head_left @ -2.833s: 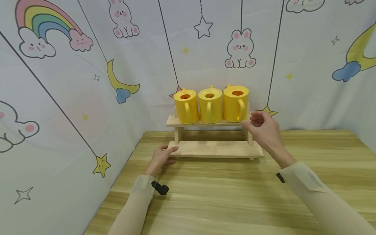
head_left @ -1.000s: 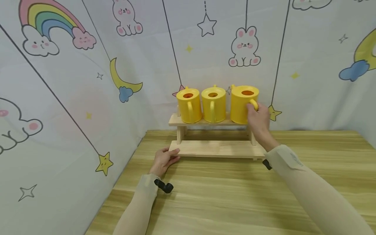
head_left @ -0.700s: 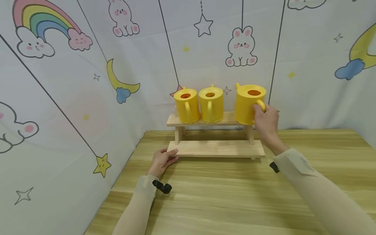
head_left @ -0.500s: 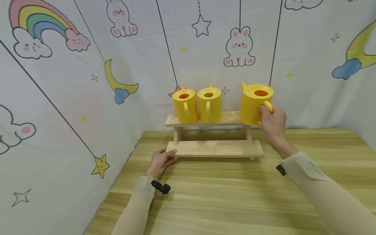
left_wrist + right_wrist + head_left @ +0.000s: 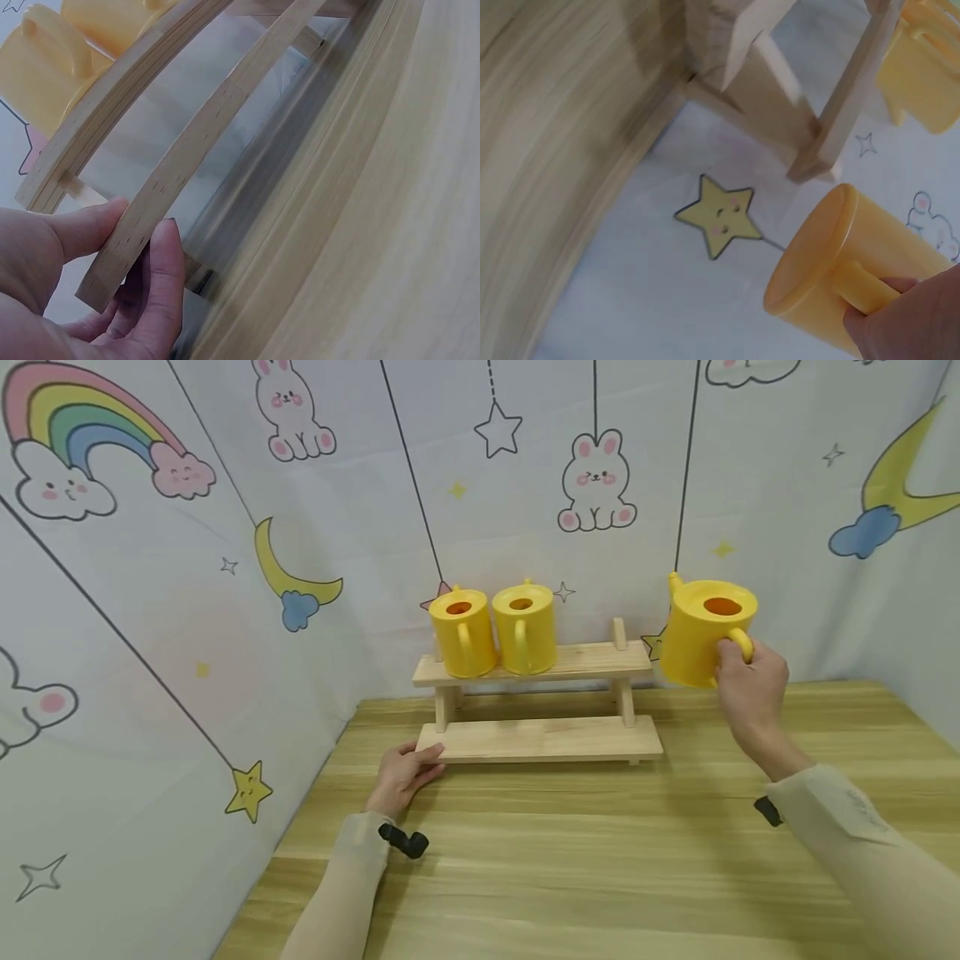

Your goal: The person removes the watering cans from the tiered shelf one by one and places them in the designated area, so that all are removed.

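My right hand [image 5: 752, 689] grips the handle of a yellow watering can [image 5: 697, 639] and holds it in the air, right of the wooden shelf. The can has a round opening on top and a short spout at the back left. In the right wrist view the same watering can [image 5: 832, 262] shows its base, with my fingers around its handle. My left hand [image 5: 403, 777] pinches the left end of the two-tier wooden shelf's lower board [image 5: 540, 739], thumb on top and fingers below. Two more yellow watering cans [image 5: 463, 639] stand side by side on the upper board [image 5: 592, 658].
The shelf stands on a wood-grain table [image 5: 570, 860] near its back edge. Behind and to the left hangs a white cloth [image 5: 510, 527] printed with rabbits, stars and moons. A short wooden peg [image 5: 618, 633] rises at the upper board's right end.
My right hand has taken the rightmost watering can by its handle, lifted it off the upper board and carried it right, past the shelf's end. The left hand stays at the lower board.
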{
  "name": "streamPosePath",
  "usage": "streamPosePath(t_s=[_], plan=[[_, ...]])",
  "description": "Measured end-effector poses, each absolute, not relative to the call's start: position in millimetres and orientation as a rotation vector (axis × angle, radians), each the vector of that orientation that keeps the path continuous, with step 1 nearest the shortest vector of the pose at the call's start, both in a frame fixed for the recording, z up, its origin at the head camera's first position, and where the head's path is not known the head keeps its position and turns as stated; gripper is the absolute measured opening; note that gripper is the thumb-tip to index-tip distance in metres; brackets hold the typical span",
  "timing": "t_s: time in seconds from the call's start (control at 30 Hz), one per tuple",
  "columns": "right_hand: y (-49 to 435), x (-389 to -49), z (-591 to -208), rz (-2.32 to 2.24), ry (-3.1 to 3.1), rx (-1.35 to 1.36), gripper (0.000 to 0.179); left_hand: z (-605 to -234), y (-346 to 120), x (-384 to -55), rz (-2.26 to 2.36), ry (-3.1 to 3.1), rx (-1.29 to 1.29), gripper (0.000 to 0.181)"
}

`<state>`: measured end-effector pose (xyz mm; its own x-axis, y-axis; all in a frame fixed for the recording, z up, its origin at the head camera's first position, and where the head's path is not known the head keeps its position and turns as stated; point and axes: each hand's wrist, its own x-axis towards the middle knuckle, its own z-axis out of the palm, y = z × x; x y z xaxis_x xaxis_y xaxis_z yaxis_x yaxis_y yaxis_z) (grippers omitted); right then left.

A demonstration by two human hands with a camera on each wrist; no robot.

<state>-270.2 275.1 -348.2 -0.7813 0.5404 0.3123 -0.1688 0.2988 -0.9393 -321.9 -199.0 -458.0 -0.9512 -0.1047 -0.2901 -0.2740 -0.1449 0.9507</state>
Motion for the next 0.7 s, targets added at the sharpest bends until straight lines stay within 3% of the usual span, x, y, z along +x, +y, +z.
streamPosePath(t_s=[0.7], plan=[[388,-251,-387,1.525,-1.919,-0.615,0.041,-459,-196,-323,2.259,1.943,-0.439,0.079]])
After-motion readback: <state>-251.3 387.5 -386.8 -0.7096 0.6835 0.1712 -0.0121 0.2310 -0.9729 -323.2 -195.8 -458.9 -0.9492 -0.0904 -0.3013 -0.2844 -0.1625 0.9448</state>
